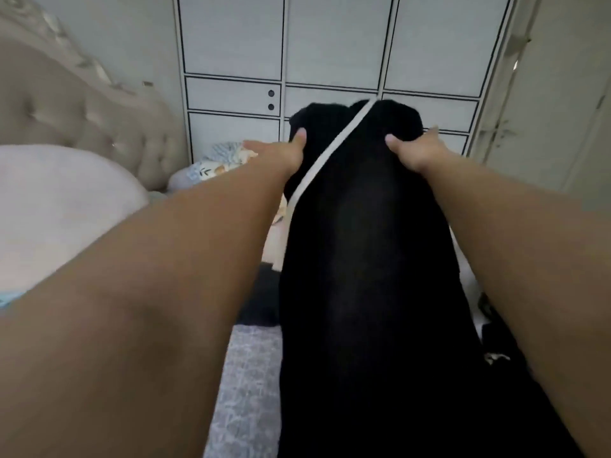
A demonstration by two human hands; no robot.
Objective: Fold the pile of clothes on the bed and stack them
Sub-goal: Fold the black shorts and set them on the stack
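Our left hand [287,157] and right hand [413,153] pinch the long black garment with a white stripe [363,259] aloft; we should keep its far edge level and taut before folding.

The bed [241,375] shows at the bottom middle of the frame, with a gray patterned cover. A big pale pillow [56,206] lies on it at the left. A flowery cloth [218,161] lies farther back, near the middle.
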